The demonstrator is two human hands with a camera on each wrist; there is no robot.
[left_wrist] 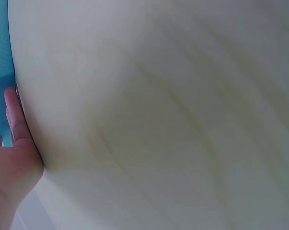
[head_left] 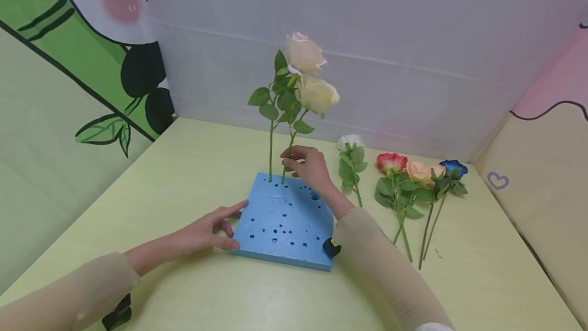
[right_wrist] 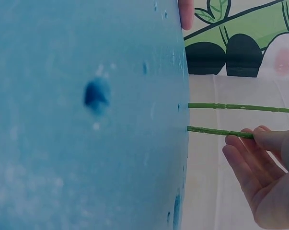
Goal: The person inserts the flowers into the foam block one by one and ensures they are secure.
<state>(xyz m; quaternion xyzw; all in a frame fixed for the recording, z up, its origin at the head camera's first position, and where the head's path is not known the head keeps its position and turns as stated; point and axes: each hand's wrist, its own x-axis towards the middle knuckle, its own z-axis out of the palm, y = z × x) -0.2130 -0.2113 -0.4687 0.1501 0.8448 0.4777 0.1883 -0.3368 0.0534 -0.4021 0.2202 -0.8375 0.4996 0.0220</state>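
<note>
Blue board [left_wrist: 0, 40] cut off by left wrist view's edge

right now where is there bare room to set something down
Table is bare left of the blue block, beyond the left hand, and in front of the block, between left sleeve and right sleeve. Crowded right of the block: white rose, red rose, peach roses, blue rose.

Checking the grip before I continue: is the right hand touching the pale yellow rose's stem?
Touching. The right wrist view shows it: the right hand pinches the stem between its thumb and fingers.
</note>
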